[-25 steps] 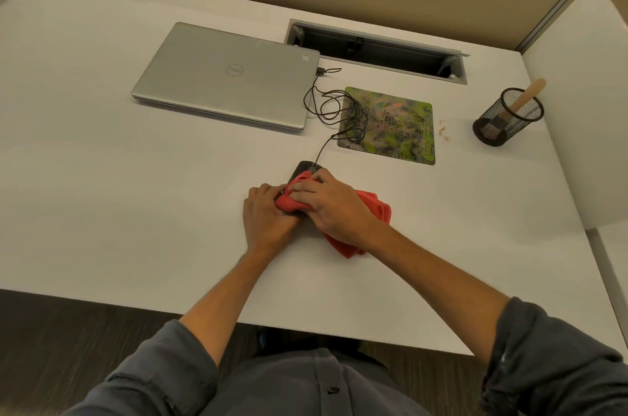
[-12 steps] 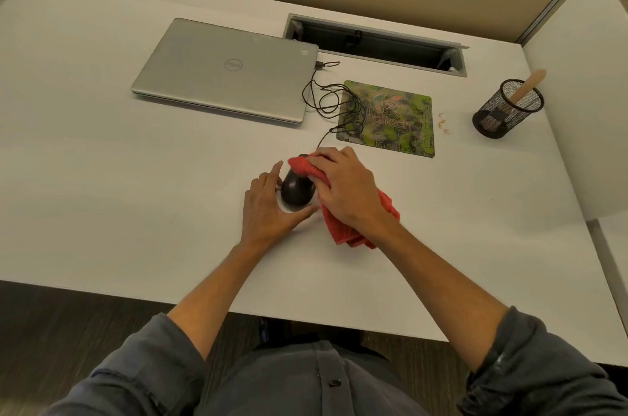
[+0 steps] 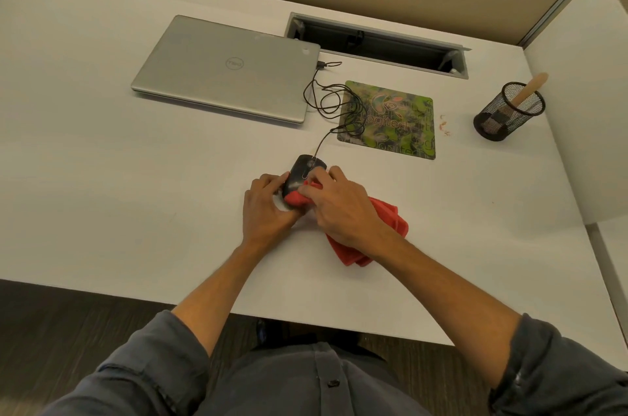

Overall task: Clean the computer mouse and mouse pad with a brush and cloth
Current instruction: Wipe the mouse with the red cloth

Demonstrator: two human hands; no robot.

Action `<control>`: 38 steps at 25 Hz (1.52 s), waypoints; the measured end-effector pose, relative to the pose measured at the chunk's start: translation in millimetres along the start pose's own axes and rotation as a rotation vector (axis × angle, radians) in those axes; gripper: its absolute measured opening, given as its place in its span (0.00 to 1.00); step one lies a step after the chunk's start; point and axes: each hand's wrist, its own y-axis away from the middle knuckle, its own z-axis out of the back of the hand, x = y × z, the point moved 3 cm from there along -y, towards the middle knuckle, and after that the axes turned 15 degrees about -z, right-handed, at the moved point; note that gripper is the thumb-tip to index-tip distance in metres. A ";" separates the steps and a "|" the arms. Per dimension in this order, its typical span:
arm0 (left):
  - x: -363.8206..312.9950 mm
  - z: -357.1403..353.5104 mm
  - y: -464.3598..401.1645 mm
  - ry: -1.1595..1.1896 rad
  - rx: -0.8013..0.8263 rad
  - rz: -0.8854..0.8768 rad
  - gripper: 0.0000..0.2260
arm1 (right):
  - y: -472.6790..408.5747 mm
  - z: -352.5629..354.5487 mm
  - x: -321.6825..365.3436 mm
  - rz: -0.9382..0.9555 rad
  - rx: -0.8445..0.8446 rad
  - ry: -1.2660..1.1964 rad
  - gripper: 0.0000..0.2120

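Observation:
A black wired computer mouse lies on the white desk in front of me. My left hand grips its left side. My right hand presses a red cloth against the mouse's rear; most of the cloth trails out under my right wrist. The green patterned mouse pad lies farther back to the right, with the mouse's coiled cable over its left edge. A brush with a pale handle stands in a black mesh cup at the far right.
A closed silver laptop sits at the back left, with the cable plugged into its right side. An open cable slot runs along the back of the desk. Small reddish crumbs lie right of the pad. A partition rises at the right.
The cloth went from covering the mouse to its front half a second ago, and now sits at the rear, leaving the front bare. My left hand stayed on the mouse.

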 end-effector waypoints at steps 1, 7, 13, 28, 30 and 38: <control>-0.3 -0.2 -0.4 -0.008 0.004 0.008 0.32 | -6.9 3.5 -0.7 -0.032 -0.024 -0.004 0.18; 3.9 -1.4 0.4 -0.013 0.017 0.015 0.34 | -12.1 -2.6 3.5 -0.028 0.024 0.063 0.20; 3.8 -2.4 -0.8 -0.022 0.016 0.010 0.34 | -25.2 6.5 6.6 -0.009 0.013 0.109 0.19; 1.7 -1.2 -0.7 -0.031 0.023 0.014 0.35 | -19.5 2.1 5.6 -0.003 -0.027 0.078 0.18; 2.6 -2.0 0.0 -0.032 0.023 0.013 0.35 | -20.3 2.2 6.9 -0.013 -0.037 0.075 0.18; 0.5 0.2 -0.7 -0.054 0.022 -0.013 0.31 | -17.8 -1.0 3.7 0.032 -0.037 0.082 0.19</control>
